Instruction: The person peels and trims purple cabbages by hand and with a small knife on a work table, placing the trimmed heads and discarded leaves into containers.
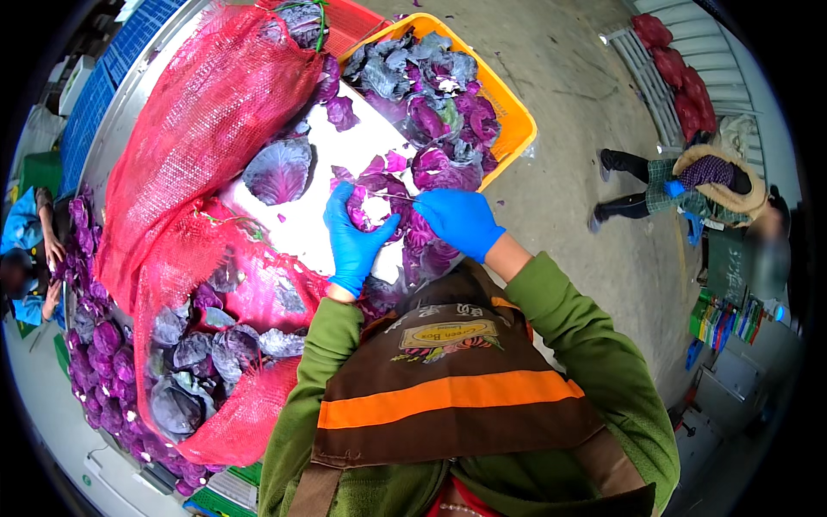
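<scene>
One blue-gloved left hand (355,248) clasps a round purple cabbage (376,209), while just rightward the blue-gloved right hand (459,222) pinches a slim metal blade (393,196) pointing left across it.

Purple cabbage (376,209) in left grip (356,247)

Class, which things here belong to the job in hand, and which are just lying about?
Job in hand:
- purple cabbage in left hand
- knife in right hand
- yellow crate
- red mesh sack

Apparently just about:
- metal rack
- red bags by the wall
- dark board
</scene>
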A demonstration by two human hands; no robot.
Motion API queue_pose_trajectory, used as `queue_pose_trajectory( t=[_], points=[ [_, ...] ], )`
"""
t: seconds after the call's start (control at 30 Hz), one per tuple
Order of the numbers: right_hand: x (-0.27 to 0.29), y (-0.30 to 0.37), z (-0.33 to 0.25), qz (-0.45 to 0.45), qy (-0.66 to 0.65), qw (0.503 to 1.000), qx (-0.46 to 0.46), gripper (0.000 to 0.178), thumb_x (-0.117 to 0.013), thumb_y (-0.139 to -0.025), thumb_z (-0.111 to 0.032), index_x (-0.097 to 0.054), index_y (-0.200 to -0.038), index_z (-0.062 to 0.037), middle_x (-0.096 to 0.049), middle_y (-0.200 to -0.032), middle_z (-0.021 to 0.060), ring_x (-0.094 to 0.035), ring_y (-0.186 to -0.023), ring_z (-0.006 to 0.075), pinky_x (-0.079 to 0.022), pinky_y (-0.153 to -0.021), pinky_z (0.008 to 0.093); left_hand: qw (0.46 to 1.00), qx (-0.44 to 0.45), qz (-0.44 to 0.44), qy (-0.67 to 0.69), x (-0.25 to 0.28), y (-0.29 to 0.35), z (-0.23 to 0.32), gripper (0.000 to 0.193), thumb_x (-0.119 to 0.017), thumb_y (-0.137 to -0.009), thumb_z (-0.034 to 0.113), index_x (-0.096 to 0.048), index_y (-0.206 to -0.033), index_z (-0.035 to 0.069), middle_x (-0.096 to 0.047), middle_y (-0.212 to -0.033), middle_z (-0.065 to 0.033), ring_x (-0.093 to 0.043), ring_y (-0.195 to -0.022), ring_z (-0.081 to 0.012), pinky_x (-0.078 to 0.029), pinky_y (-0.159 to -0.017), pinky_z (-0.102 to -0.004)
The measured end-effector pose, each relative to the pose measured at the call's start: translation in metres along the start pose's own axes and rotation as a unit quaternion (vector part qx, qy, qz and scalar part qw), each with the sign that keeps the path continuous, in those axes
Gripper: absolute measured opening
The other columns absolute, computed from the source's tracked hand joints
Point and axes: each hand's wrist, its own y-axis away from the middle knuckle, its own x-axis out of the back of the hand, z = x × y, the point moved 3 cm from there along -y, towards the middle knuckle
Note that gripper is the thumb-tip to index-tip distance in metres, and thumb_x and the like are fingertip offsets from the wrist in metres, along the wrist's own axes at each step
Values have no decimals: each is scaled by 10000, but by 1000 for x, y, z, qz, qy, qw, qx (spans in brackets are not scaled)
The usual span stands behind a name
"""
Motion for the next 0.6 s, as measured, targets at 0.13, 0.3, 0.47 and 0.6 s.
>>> queue_pose_trajectory(
  t=[0.13,0.3,0.47,0.6],
  points=[
    [-6,11,20,-34,67,997,-12,228,-572,-998,-315,-693,-1062,-134,-712,-967,112,-685,-828,330,-539,-658,439,1000,10,7,14,-3,-5,-2,896,-940,-670,276,-461,-1381,14,-493,-1337,-174,-475,-1252,-339,-390,-1100,-432],
    [-5,12,14,-19,60,996,-62,226,-558,-1005,-301,-686,-1050,-121,-705,-948,126,-678,-836,355,-540,-679,453,1000,7,-6,-23,1,-5,5,875,-939,-650,274,-487,-1362,43,-491,-1323,-181,-460,-1246,-353,-391,-1091,-448],
    [-5,-24,48,5,-41,979,-200,307,-612,-982,-382,-679,-1114,-114,-694,-946,148,-679,-872,360,-535,-745,459,995,-24,-50,-78,-2,5,24,859,-927,-638,301,-522,-1365,87,-464,-1352,-183,-422,-1284,-375,-349,-1126,-477],
    [-12,-31,16,-83,-166,976,-112,793,-713,-833,-637,-539,-1448,-166,-611,-1283,219,-620,-1167,375,-500,-967,457,995,-41,-65,-63,4,1,12,916,-922,-646,290,-482,-1420,73,-437,-1413,-202,-415,-1324,-380,-368,-1131,-471]
  ],
)
